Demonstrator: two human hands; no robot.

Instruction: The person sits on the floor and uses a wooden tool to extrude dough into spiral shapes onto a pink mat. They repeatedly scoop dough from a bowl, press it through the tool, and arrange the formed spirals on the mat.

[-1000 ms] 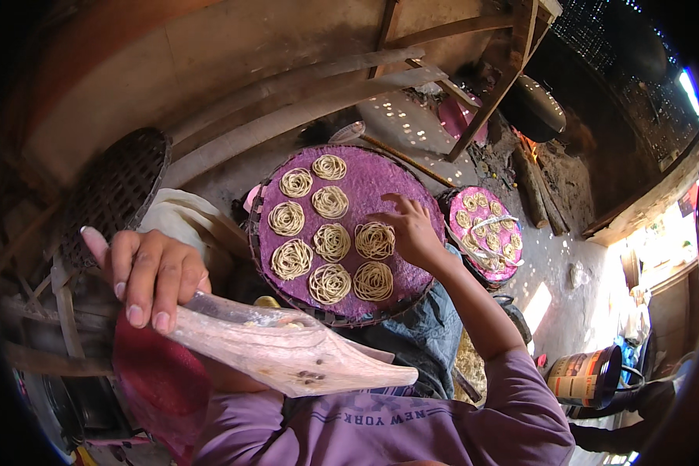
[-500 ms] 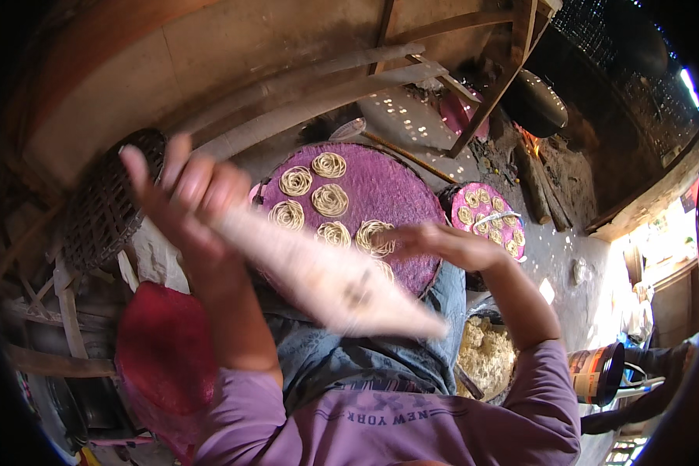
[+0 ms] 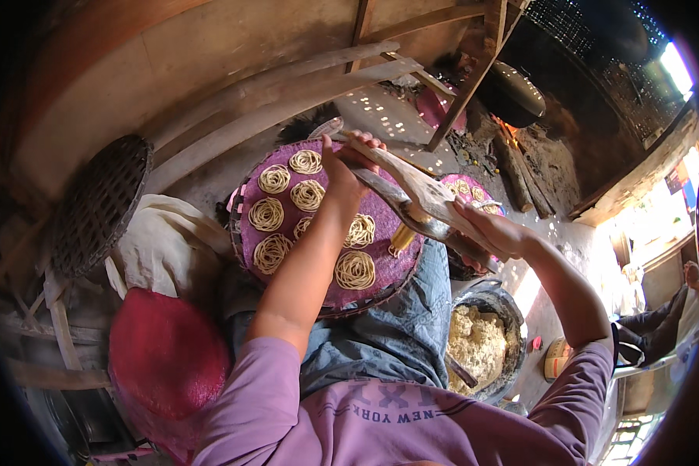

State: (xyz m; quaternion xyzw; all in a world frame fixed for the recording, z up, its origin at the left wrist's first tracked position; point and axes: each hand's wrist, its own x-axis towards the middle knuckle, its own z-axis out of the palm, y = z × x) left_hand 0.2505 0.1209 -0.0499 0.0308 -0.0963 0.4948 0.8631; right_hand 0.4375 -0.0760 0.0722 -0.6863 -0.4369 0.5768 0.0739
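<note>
Both my hands are closed around a two-handled wooden press [image 3: 412,182], held slantwise above a round purple tray [image 3: 330,293]. My left hand [image 3: 353,165] grips its far-left end, and my right hand [image 3: 491,231] clasps the near-right end. From the press's underside a brass cylinder [image 3: 402,238] points down over the tray's right side, with a bit of pale dough at its lower end. Several coiled noodle-like dough spirals [image 3: 355,269] lie on the tray. My left forearm and the press cover part of the tray.
A smaller purple tray [image 3: 467,189] with coils stands beyond my right hand. Crumbly dough [image 3: 478,342] fills a dark bowl by my right leg. Burning logs [image 3: 511,132] lie beneath a dark pan. At left are a woven basket [image 3: 105,206], white cloth [image 3: 167,241] and a red thing [image 3: 167,353].
The blurred, pale wooden piece in my left hand has swung up and away over the tray. My right hand has left the coils and now grips the press too. The view has shifted slightly.
</note>
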